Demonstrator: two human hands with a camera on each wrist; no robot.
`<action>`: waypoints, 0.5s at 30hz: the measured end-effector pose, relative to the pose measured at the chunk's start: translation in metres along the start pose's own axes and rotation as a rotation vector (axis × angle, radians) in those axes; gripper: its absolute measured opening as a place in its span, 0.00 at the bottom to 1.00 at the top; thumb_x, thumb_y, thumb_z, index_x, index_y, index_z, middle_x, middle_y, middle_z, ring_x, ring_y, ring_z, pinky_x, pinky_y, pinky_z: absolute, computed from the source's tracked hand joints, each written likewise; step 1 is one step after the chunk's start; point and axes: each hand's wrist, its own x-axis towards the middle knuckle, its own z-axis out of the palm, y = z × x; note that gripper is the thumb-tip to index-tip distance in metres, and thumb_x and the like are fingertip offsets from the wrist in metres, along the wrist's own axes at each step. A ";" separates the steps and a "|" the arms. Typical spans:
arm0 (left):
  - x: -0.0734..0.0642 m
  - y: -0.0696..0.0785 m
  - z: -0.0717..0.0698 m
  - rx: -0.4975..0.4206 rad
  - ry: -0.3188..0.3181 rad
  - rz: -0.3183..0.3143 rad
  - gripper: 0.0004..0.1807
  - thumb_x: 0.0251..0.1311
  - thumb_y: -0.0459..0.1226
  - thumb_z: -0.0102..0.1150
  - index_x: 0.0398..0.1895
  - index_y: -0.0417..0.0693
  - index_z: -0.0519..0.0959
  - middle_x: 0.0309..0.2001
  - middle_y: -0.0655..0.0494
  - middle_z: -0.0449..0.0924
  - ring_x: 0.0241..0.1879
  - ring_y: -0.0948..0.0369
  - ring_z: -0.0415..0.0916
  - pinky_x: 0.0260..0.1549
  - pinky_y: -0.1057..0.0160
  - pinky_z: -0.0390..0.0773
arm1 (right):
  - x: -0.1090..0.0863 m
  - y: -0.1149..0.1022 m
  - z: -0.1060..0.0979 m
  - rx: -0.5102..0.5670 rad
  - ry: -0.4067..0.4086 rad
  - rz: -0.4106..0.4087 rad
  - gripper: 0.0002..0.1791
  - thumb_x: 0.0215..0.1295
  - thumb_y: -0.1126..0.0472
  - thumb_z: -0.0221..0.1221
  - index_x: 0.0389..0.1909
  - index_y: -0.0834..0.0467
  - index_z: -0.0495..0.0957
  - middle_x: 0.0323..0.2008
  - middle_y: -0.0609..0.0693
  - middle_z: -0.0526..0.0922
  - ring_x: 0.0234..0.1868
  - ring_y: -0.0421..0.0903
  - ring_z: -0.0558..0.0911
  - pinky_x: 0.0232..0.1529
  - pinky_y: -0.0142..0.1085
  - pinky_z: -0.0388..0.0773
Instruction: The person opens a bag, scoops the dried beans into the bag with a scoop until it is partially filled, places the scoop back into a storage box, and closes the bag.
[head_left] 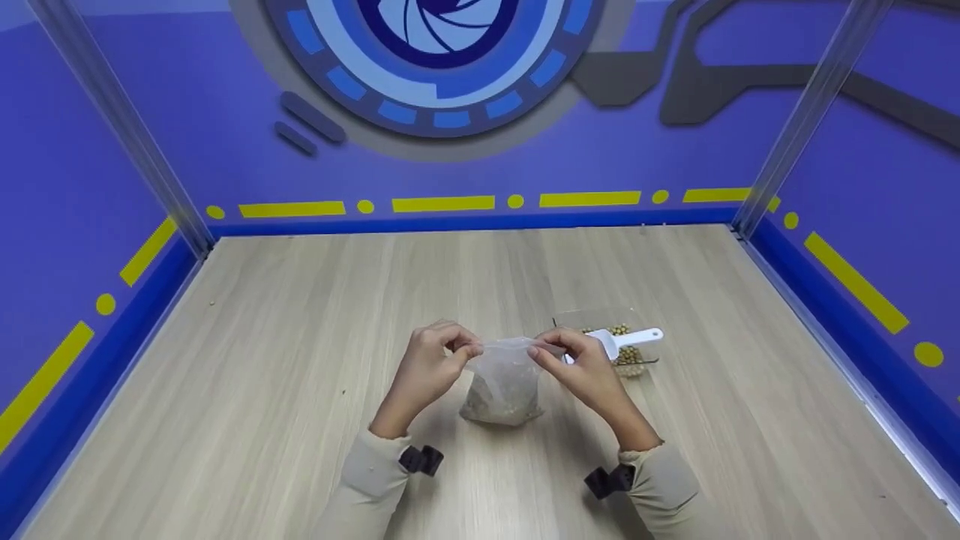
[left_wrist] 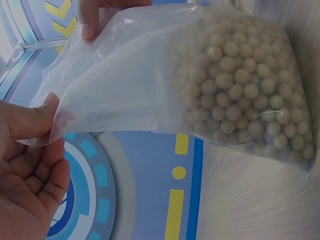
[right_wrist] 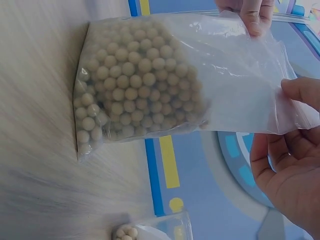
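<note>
A clear plastic bag point(head_left: 501, 386) stands on the table, its lower half filled with small round beige balls point(left_wrist: 245, 85). My left hand point(head_left: 436, 360) pinches one upper corner of the bag between thumb and forefinger. At the opposite upper corner, my right hand point(head_left: 585, 367) pinches the film the same way. Between the two hands the bag's top edge is stretched out. In the right wrist view the beige balls point(right_wrist: 142, 80) fill the bag's bottom, while the film above them is slack and wrinkled.
Just beyond my right hand sits a clear plastic box point(head_left: 637, 367) with more beige balls. A white scoop point(head_left: 630, 340) lies across it, handle pointing right. Blue printed panels point(head_left: 465, 172) border the wooden table point(head_left: 300, 315) at the back and sides.
</note>
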 end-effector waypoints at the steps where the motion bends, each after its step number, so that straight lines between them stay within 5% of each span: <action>1: 0.000 0.000 -0.001 -0.001 -0.004 -0.002 0.02 0.54 0.32 0.66 0.26 0.44 0.84 0.26 0.57 0.83 0.28 0.64 0.77 0.33 0.65 0.78 | 0.000 0.000 0.000 -0.001 -0.009 0.003 0.05 0.58 0.64 0.66 0.34 0.61 0.84 0.30 0.52 0.85 0.32 0.34 0.79 0.35 0.29 0.76; 15: -0.001 -0.002 -0.002 -0.025 -0.060 -0.022 0.03 0.58 0.34 0.64 0.31 0.45 0.85 0.28 0.58 0.82 0.33 0.63 0.78 0.37 0.63 0.78 | 0.010 -0.031 0.001 0.029 -0.140 -0.014 0.08 0.57 0.67 0.65 0.38 0.65 0.83 0.37 0.58 0.85 0.39 0.38 0.81 0.44 0.30 0.78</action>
